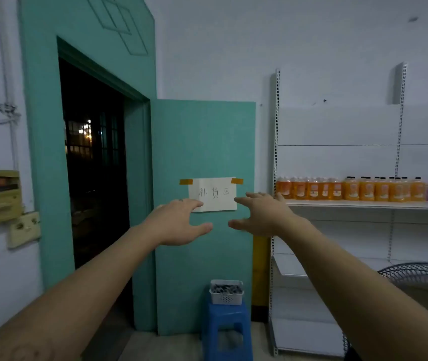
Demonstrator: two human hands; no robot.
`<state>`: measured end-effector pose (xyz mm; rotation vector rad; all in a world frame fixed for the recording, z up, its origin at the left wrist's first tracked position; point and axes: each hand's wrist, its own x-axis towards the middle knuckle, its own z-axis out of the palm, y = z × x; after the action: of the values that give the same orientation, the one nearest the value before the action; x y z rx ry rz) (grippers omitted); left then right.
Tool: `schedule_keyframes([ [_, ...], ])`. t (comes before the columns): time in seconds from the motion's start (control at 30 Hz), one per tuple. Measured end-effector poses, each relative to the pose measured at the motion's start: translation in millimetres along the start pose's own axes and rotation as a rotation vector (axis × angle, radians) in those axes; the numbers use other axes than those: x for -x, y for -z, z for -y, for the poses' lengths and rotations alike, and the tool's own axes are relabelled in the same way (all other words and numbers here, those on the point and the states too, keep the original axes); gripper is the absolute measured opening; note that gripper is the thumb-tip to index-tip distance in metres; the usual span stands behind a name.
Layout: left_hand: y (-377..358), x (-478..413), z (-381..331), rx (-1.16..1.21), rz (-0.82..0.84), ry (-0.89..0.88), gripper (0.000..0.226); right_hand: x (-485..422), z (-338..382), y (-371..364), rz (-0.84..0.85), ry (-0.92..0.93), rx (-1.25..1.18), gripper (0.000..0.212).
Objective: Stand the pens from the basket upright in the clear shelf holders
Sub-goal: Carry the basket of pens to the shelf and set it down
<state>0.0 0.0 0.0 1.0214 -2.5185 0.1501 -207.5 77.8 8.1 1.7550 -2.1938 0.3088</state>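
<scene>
A teal door [202,142] is ahead. The left hand [179,222] and right hand [262,214] reach out wide, empty. The basket [226,298] sits at 6 o'clock.

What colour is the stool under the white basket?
The stool is blue; the head view shows it, with the basket on top.

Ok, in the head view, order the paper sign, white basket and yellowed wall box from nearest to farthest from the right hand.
1. Paper sign, just left of the right hand.
2. Basket, below on the blue stool.
3. Yellowed wall box, far left.
</scene>
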Motion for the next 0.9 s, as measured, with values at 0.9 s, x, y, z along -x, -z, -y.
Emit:
schedule_keyframes([
  [0.9,-203.8,-113.9,172.8,-0.014,0.23,0.009,0.083,-149.5,11.5,-221.2,0.313,-0.114,0.031,0.082],
])
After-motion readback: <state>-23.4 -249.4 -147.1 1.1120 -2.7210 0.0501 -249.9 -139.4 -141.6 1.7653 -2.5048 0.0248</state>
